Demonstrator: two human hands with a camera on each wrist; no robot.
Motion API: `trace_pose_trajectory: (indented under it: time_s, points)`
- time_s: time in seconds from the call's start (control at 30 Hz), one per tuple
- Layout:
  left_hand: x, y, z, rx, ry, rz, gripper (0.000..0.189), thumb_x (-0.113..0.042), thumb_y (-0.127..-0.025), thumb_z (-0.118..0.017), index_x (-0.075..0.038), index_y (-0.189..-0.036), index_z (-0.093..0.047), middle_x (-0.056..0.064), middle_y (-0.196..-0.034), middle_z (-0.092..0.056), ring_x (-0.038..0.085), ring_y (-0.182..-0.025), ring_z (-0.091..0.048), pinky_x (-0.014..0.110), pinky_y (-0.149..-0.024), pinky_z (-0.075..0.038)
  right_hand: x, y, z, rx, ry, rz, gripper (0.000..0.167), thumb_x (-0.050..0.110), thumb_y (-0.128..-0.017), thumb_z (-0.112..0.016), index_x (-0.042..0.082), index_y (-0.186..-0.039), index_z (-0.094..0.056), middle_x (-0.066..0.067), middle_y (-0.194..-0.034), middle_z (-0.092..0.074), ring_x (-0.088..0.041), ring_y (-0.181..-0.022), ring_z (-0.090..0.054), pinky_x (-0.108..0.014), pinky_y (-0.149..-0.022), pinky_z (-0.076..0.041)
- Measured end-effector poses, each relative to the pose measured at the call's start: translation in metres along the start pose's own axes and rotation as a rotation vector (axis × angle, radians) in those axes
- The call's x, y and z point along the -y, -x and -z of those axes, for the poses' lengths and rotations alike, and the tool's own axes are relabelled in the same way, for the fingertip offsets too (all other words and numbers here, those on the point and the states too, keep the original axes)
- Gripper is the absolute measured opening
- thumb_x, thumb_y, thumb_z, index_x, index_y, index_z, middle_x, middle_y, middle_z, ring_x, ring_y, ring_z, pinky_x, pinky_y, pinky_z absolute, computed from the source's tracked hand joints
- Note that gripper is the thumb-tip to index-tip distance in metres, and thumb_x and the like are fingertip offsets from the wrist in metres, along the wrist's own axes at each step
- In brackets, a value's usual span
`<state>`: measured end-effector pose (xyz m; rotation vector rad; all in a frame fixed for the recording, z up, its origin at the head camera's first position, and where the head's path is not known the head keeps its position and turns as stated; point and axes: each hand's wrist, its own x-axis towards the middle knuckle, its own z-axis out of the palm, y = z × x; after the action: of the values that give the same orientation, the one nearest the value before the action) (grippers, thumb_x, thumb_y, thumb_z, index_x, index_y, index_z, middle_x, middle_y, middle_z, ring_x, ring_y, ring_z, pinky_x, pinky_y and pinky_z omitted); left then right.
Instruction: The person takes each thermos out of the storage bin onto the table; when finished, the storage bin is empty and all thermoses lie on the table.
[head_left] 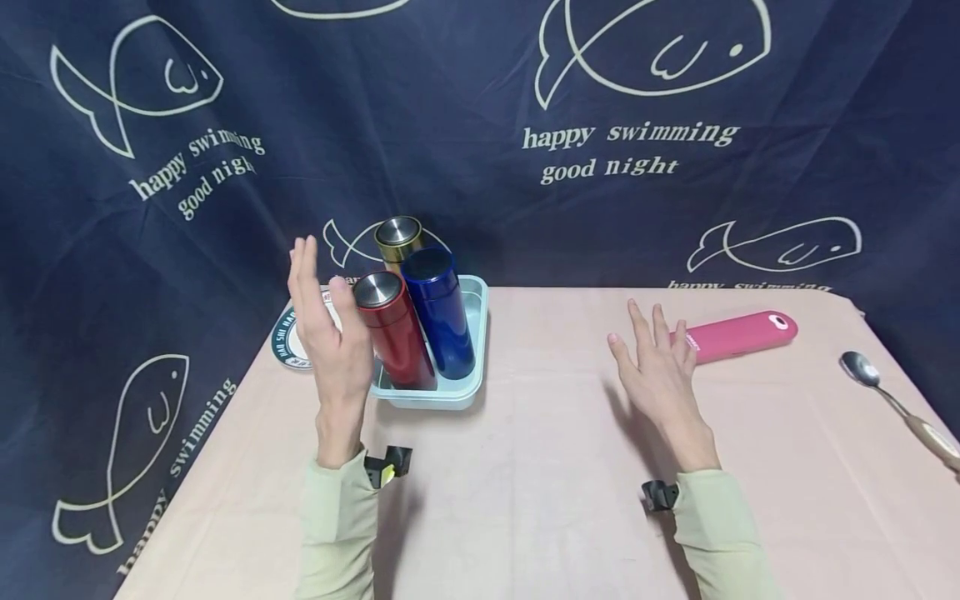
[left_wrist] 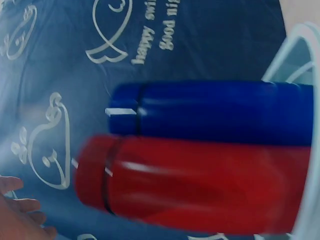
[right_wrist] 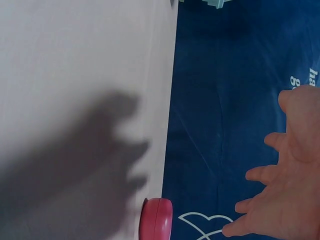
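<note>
Three thermos flasks stand in a light-blue plastic basket (head_left: 480, 333): a red flask (head_left: 401, 346) in front, a blue flask (head_left: 446, 325) to its right and a gold flask (head_left: 400, 237) behind. Just left of the red flask, my left hand (head_left: 330, 342) is raised with straight fingers and holds nothing. In the left wrist view the red flask (left_wrist: 200, 185) and blue flask (left_wrist: 210, 112) fill the middle. My right hand (head_left: 663, 379) hovers above the table, fingers spread, beside a pink case (head_left: 742, 336). The right wrist view shows the case's rounded end (right_wrist: 156, 220).
Partly behind my left hand lies a round plate-like disc (head_left: 283, 342) with a dark green lettered rim. A spoon (head_left: 885, 392) with a light handle lies at the table's right edge. A dark blue fish-print curtain (head_left: 480, 125) hangs behind the pale pink table (head_left: 555, 467).
</note>
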<state>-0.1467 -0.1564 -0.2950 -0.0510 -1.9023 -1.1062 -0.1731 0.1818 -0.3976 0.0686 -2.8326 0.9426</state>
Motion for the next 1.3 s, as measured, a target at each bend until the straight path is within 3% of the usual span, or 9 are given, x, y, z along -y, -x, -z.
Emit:
trace_pose_trajectory:
  time_s: [0.13, 0.23, 0.33, 0.47, 0.6, 0.7, 0.9, 1.03, 1.3]
  points:
    - [0.023, 0.006, 0.006, 0.066, 0.008, 0.138, 0.05, -0.025, -0.104, -0.04, -0.008, -0.151, -0.036, 0.005, -0.157, -0.033, 0.012, -0.146, -0.024, 0.031, -0.121, -0.017, -0.001, 0.0, 0.0, 0.002, -0.004, -0.001, 0.066, 0.05, -0.103, -0.031, 0.017, -0.158, -0.014, -0.03, -0.159, -0.005, -0.059, -0.14, 0.009, -0.074, -0.109, 0.005]
    - [0.04, 0.012, 0.012, 0.159, 0.026, 0.262, 0.052, -0.029, -0.105, -0.037, -0.01, -0.153, -0.03, 0.005, -0.159, -0.028, 0.015, -0.147, -0.022, 0.037, -0.122, -0.017, -0.001, 0.0, 0.0, 0.003, -0.006, -0.002, 0.066, 0.05, -0.103, -0.031, 0.016, -0.158, -0.014, -0.03, -0.159, -0.005, -0.059, -0.14, 0.009, -0.074, -0.109, 0.005]
    - [0.059, 0.018, 0.018, 0.281, 0.061, 0.409, 0.057, -0.034, -0.106, -0.034, -0.013, -0.157, -0.021, 0.003, -0.162, -0.02, 0.017, -0.149, -0.015, 0.042, -0.123, -0.014, -0.002, 0.001, 0.001, 0.003, -0.009, -0.004, 0.066, 0.05, -0.103, -0.031, 0.016, -0.158, -0.015, -0.03, -0.159, -0.005, -0.058, -0.141, 0.009, -0.075, -0.109, 0.005]
    - [0.082, 0.027, 0.026, 0.489, 0.123, 0.616, 0.061, -0.038, -0.106, -0.029, -0.021, -0.158, -0.002, -0.002, -0.165, -0.002, 0.017, -0.151, -0.001, 0.046, -0.123, -0.007, -0.005, 0.003, 0.002, 0.005, -0.013, -0.012, 0.066, 0.05, -0.103, -0.031, 0.016, -0.158, -0.015, -0.029, -0.159, -0.004, -0.057, -0.141, 0.01, -0.074, -0.11, 0.005]
    - [0.099, 0.034, 0.029, 0.679, 0.163, 0.715, 0.065, -0.032, -0.107, -0.028, -0.02, -0.156, 0.013, 0.0, -0.164, 0.013, 0.02, -0.15, 0.01, 0.046, -0.123, -0.002, -0.006, 0.004, 0.002, -0.001, -0.017, -0.018, 0.066, 0.05, -0.103, -0.032, 0.017, -0.158, -0.015, -0.028, -0.159, -0.004, -0.056, -0.142, 0.01, -0.073, -0.11, 0.007]
    - [0.108, 0.039, 0.029, 0.767, 0.177, 0.744, 0.069, -0.028, -0.107, -0.029, -0.017, -0.154, 0.02, 0.004, -0.162, 0.018, 0.023, -0.149, 0.013, 0.044, -0.123, -0.001, -0.007, 0.004, 0.002, -0.001, -0.024, -0.021, 0.067, 0.05, -0.103, -0.033, 0.017, -0.158, -0.016, -0.028, -0.16, -0.005, -0.056, -0.142, 0.01, -0.073, -0.11, 0.007]
    - [0.115, 0.044, 0.028, 0.821, 0.212, 0.795, 0.074, -0.032, -0.107, -0.032, -0.018, -0.151, 0.027, 0.007, -0.161, 0.021, 0.024, -0.149, 0.016, 0.045, -0.122, 0.0, -0.005, 0.001, 0.001, 0.005, -0.04, -0.022, 0.067, 0.051, -0.103, -0.033, 0.018, -0.158, -0.015, -0.026, -0.161, -0.004, -0.055, -0.143, 0.009, -0.073, -0.11, 0.008]
    - [0.119, 0.048, 0.027, 0.846, 0.273, 0.822, 0.076, -0.029, -0.107, -0.033, -0.018, -0.15, 0.029, 0.008, -0.16, 0.025, 0.025, -0.148, 0.019, 0.052, -0.121, -0.003, -0.004, 0.001, 0.001, 0.016, -0.042, -0.034, 0.067, 0.051, -0.103, -0.032, 0.017, -0.158, -0.015, -0.026, -0.161, -0.004, -0.055, -0.142, 0.01, -0.074, -0.109, 0.008]
    - [0.123, 0.057, 0.021, 0.844, 0.441, 0.93, 0.076, -0.02, -0.107, -0.031, -0.021, -0.149, 0.032, 0.008, -0.161, 0.022, 0.033, -0.15, 0.001, 0.056, -0.119, -0.012, -0.007, 0.004, 0.002, 0.038, -0.047, -0.058, 0.067, 0.051, -0.103, -0.031, 0.018, -0.158, -0.012, -0.025, -0.161, -0.001, -0.055, -0.142, 0.012, -0.074, -0.109, 0.007]
